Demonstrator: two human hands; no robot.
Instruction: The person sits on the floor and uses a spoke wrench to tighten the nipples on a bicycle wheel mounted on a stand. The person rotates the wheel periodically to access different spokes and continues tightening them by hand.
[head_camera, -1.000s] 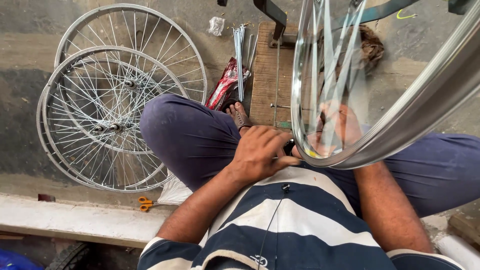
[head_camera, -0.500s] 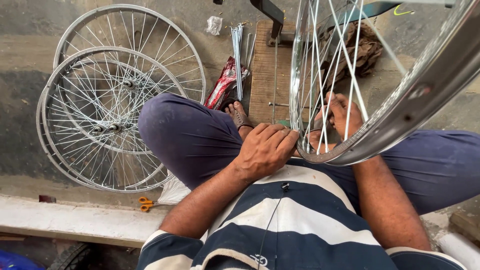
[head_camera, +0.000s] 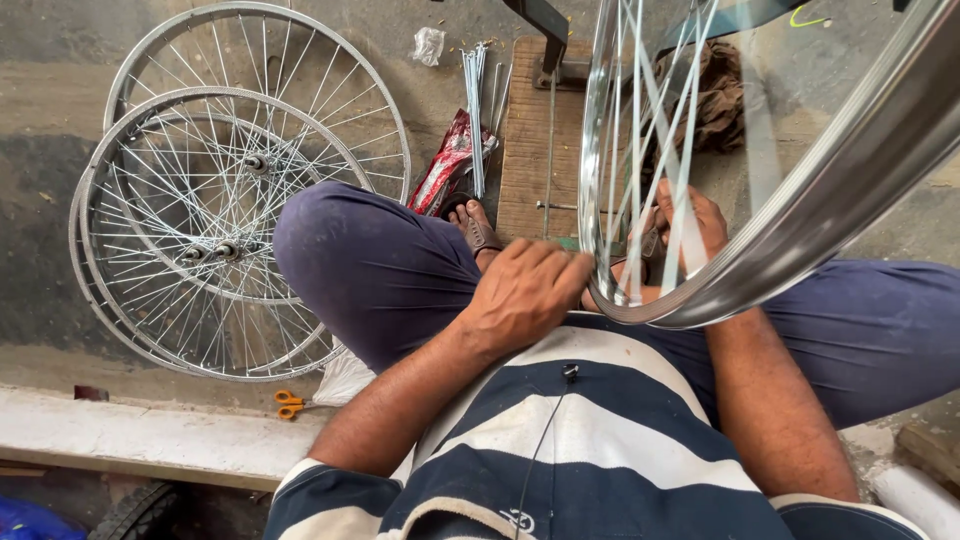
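A shiny steel bicycle wheel rim (head_camera: 800, 240) with thin spokes stands upright in front of me, over my lap. My left hand (head_camera: 525, 290) is curled against the rim's lower left edge, its fingers closed on something small that I cannot make out. My right hand (head_camera: 685, 235) sits behind the spokes inside the rim, fingers bent around the spokes near the bottom. I sit cross-legged in dark blue trousers and a striped shirt, one sandalled foot (head_camera: 478, 228) showing by my knee.
Two finished spoked wheels (head_camera: 215, 230) lie stacked on the concrete floor at left. A bundle of loose spokes (head_camera: 474, 110), a red packet (head_camera: 445, 175) and a wooden board (head_camera: 530, 130) lie ahead. Orange scissors (head_camera: 288, 402) rest near a raised ledge (head_camera: 150, 440). A brown rag (head_camera: 715, 95) lies behind the rim.
The rim has turned and shifted slightly; its spokes sit at new angles. My left hand stays at the rim's lower edge and my right hand stays behind the spokes.
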